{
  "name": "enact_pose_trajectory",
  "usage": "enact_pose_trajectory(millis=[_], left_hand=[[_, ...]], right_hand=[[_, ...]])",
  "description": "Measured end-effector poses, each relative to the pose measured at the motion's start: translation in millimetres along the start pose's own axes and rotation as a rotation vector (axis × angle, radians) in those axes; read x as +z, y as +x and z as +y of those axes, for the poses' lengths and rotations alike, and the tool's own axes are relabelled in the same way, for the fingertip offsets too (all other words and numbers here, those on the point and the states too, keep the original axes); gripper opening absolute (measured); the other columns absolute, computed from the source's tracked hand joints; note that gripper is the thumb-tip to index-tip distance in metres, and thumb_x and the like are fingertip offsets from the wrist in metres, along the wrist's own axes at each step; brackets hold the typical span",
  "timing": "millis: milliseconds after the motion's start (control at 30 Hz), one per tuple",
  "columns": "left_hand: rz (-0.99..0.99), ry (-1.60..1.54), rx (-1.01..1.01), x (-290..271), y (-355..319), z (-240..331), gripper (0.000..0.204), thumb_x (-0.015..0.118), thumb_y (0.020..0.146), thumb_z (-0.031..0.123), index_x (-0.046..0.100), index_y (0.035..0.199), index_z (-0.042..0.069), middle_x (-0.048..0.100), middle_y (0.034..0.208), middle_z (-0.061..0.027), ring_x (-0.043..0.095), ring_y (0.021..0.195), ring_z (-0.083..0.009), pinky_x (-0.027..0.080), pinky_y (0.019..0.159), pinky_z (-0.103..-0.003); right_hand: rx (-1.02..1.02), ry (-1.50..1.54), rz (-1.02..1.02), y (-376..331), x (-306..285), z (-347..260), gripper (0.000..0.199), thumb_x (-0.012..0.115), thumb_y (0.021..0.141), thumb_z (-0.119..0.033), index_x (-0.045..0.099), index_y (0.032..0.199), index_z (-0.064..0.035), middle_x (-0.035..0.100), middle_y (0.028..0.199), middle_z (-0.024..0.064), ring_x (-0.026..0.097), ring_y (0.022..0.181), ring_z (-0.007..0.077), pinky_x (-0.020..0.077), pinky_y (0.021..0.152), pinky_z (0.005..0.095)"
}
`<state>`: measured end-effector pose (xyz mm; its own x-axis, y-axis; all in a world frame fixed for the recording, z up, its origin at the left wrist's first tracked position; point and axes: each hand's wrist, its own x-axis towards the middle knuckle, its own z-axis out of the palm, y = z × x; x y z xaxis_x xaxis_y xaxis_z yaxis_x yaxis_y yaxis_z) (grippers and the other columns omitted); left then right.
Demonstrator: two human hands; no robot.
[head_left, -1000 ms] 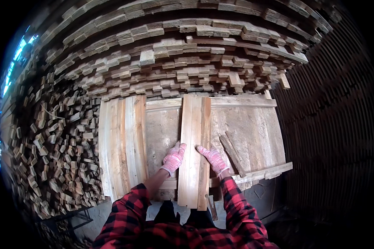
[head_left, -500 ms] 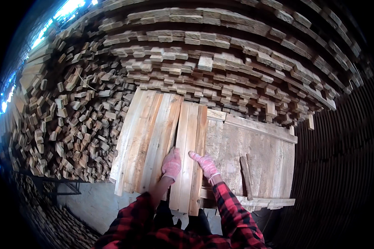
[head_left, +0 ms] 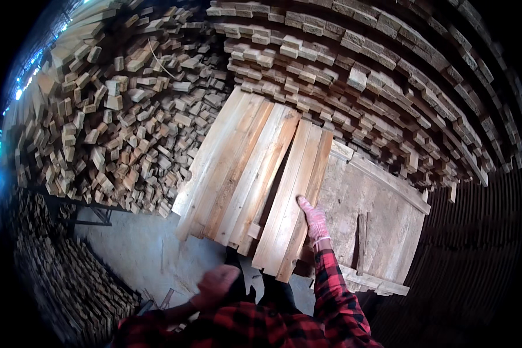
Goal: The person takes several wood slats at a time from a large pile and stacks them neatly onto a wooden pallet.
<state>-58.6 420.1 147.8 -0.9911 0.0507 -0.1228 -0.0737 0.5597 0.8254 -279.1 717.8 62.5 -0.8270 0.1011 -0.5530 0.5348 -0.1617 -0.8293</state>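
A narrow group of pale wooden boards (head_left: 293,191) lies side by side in front of me. My right hand (head_left: 313,220), in a pinkish glove, grips their right edge, the thumb on the top face and the other fingers mostly hidden. To the left, across a dark wedge-shaped gap, rests a wider row of boards (head_left: 240,168). My left hand (head_left: 217,284) is off the wood, low and close to my body, and too blurred to show its fingers.
A worn wooden platform (head_left: 383,191) with a loose stick (head_left: 361,243) extends to the right. Stacked timber (head_left: 354,81) rises behind. Heaped wood pieces (head_left: 127,133) stand at left, with more stacked strips (head_left: 69,278) below them, beside the concrete floor (head_left: 139,243).
My left hand has let go of the narrow boards and dropped back toward my body. My right hand stays on their right edge. The whole view has turned and shifted.
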Motion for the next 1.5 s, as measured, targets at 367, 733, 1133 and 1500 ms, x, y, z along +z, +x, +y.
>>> enact_pose_trajectory(millis=[367,733,1133,1500], left_hand=[[0.030,0.101,-0.316,-147.5,402.3,-124.8,0.084,0.041,0.100,0.065,0.047,0.145,-0.005,0.054,0.144,-0.0227,0.047,0.138,-0.0361,0.034,0.115,-0.040],[-0.249,0.060,-0.137,-111.0,430.0,-135.8,0.062,0.039,0.107,0.045,0.043,0.151,0.001,0.043,0.155,-0.0199,0.038,0.146,-0.0320,0.025,0.122,-0.038],[0.227,0.158,-0.033,-102.7,408.6,-105.6,0.076,0.045,0.100,0.057,0.035,0.154,0.004,0.034,0.158,-0.0253,0.026,0.149,-0.0449,0.027,0.121,-0.048],[0.796,-0.369,0.273,-274.4,205.8,-56.5,0.063,0.066,0.099,0.036,0.047,0.147,0.000,0.051,0.149,-0.0186,0.047,0.139,-0.0287,0.037,0.116,-0.039]], right_hand=[[0.027,-0.010,0.087,-15.9,43.4,-17.9,0.114,0.084,0.073,-0.061,0.039,0.144,0.0154,0.061,0.130,0.0245,0.060,0.120,0.0290,0.0472,0.104,0.0359],[0.043,-0.066,0.201,-14.7,55.1,-45.4,0.088,0.082,0.079,-0.056,0.054,0.134,0.0085,0.068,0.119,0.0150,0.064,0.104,0.0216,0.0516,0.090,0.0349],[-0.212,-0.148,0.236,-22.9,80.6,-52.8,0.065,0.070,0.093,-0.037,0.053,0.139,0.0060,0.063,0.130,0.0143,0.060,0.118,0.0253,0.0477,0.104,0.0371],[-0.935,-0.303,0.023,-67.9,257.7,-145.0,0.075,0.079,0.086,-0.025,0.044,0.146,0.0041,0.056,0.138,0.0159,0.057,0.123,0.0271,0.0456,0.107,0.0386]])
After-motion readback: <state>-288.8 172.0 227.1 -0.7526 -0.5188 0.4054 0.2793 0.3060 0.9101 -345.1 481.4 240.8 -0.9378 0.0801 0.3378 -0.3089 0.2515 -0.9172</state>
